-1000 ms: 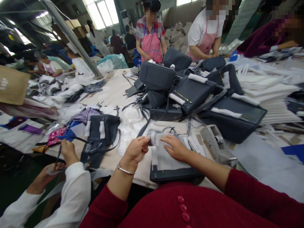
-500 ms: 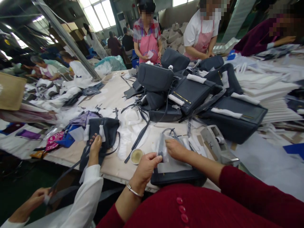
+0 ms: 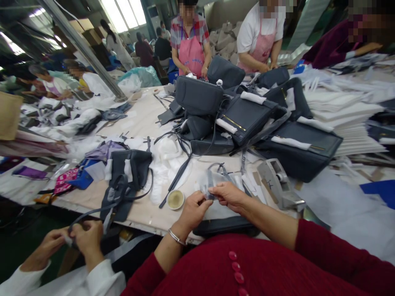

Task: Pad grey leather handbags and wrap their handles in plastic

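Observation:
A dark navy handbag (image 3: 225, 225) lies flat at the near table edge in front of me, partly covered by white wrapping paper (image 3: 219, 211). My left hand (image 3: 193, 211) pinches a fold of that white paper around the bag's grey strap (image 3: 210, 181). My right hand (image 3: 226, 193) pinches the same wrapped spot from the other side, fingertips touching the left hand's. Both hands wear dark red sleeves; a silver bangle sits on my left wrist.
A grey tape dispenser (image 3: 279, 185) stands right of the bag. A small round tape roll (image 3: 175, 200) lies to its left. Several navy bags (image 3: 247, 119) pile mid-table, with stacked white sheets (image 3: 348, 119) at right. A co-worker's hands (image 3: 80, 240) in white sleeves hold a strap at lower left.
My left hand moved up from the bag's left edge to meet my right hand at the strap. The co-worker's hand left the bag on the table and joined the other hand low down.

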### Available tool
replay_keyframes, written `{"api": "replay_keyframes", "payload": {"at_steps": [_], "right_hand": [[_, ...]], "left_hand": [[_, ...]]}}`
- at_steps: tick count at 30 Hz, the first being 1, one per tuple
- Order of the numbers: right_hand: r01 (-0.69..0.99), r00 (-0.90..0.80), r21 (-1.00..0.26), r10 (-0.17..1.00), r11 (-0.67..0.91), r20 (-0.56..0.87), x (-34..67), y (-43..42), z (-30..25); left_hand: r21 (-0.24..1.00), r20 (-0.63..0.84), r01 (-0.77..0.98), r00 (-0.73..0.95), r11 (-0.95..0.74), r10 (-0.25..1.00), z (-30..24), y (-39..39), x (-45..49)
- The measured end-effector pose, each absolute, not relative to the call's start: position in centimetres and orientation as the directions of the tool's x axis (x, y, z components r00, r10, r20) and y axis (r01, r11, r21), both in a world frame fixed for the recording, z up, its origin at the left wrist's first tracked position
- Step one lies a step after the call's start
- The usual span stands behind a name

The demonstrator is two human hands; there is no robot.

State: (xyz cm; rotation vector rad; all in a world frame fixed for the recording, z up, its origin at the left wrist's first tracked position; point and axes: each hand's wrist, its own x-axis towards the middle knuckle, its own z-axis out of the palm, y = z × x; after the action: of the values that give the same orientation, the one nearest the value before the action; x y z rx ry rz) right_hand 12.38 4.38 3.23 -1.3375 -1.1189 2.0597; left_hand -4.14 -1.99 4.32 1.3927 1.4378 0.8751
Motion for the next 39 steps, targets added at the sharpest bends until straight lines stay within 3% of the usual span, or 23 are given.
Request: {"api": "replay_keyframes", "payload": {"at_steps": [2,5,9,12,15,18,20,22,24,26,29,31,33,35,37,39], "right_hand": [[0.246,-0.373,-0.929,0.858,-0.275,-0.353,12.2,4.3,2.8],[0.487,-0.396,-0.857,0.917,0.168,-0.046,12.0,3.9,2.2],[0.615,-0.447,-0.688,0.889,0.385,0.098,11.8,3.5,1.5],[0.521,-0.464,-0.803,0.886,0.289,0.018,12.2,4.0,1.2],[0.283,-0.448,-0.948,0.853,-0.147,-0.266,12.8,5.5,1.1],[0.116,-0.463,-0.828,0.708,-0.548,-0.533,12.9,7.1,0.7],[0.022,-0.483,-0.703,0.608,-0.711,-0.630,12.5,7.8,0.2],[-0.052,-0.467,-0.638,0.583,-0.768,-0.665,12.0,8.1,-0.4],[-0.065,-0.421,-0.667,0.627,-0.742,-0.656,11.5,8.0,-0.9],[0.011,-0.353,-0.775,0.723,-0.631,-0.594,11.2,7.9,-1.2],[0.306,-0.325,-0.922,0.885,-0.236,-0.334,10.8,7.5,-1.3],[0.508,-0.357,-0.859,0.924,0.068,-0.137,10.7,7.1,-1.2],[0.634,-0.380,-0.737,0.924,0.235,-0.032,10.6,6.7,-1.1],[0.662,-0.410,-0.690,0.912,0.294,-0.004,10.8,6.5,-1.1],[0.581,-0.460,-0.770,0.887,0.264,-0.043,11.2,6.7,-1.2],[0.417,-0.456,-0.908,0.871,0.029,-0.181,11.5,7.2,-1.4]], "left_hand": [[0.939,-0.334,0.124,0.105,0.321,0.937,4.2,-1.0,-4.4],[0.812,-0.550,-0.147,0.131,0.565,0.825,3.6,0.7,-4.2],[0.802,-0.572,-0.223,-0.020,0.554,0.820,2.3,2.2,-3.1],[0.833,-0.534,-0.237,-0.102,0.501,0.839,1.6,2.3,-2.8],[0.898,-0.439,-0.077,-0.107,0.433,0.892,1.4,1.9,-3.1],[0.935,-0.279,0.213,-0.054,0.284,0.959,1.5,1.4,-3.3],[0.910,-0.202,0.364,-0.026,0.198,0.979,1.6,1.3,-3.3],[0.879,-0.175,0.447,-0.021,0.166,0.984,1.7,1.5,-3.3],[0.874,-0.217,0.443,-0.011,0.199,0.976,1.6,1.9,-3.4],[0.889,-0.336,0.328,-0.003,0.319,0.942,1.6,2.6,-3.6],[0.850,-0.522,0.074,-0.023,0.522,0.853,1.3,3.9,-3.6],[0.817,-0.577,-0.031,-0.077,0.576,0.813,1.1,4.6,-3.3],[0.808,-0.590,-0.083,-0.126,0.584,0.798,0.8,5.0,-2.9],[0.816,-0.578,-0.097,-0.152,0.569,0.802,0.5,5.3,-2.8],[0.837,-0.545,-0.060,-0.169,0.543,0.821,0.1,5.4,-2.8],[0.858,-0.500,0.021,-0.191,0.513,0.845,-0.2,5.4,-3.0]]}}
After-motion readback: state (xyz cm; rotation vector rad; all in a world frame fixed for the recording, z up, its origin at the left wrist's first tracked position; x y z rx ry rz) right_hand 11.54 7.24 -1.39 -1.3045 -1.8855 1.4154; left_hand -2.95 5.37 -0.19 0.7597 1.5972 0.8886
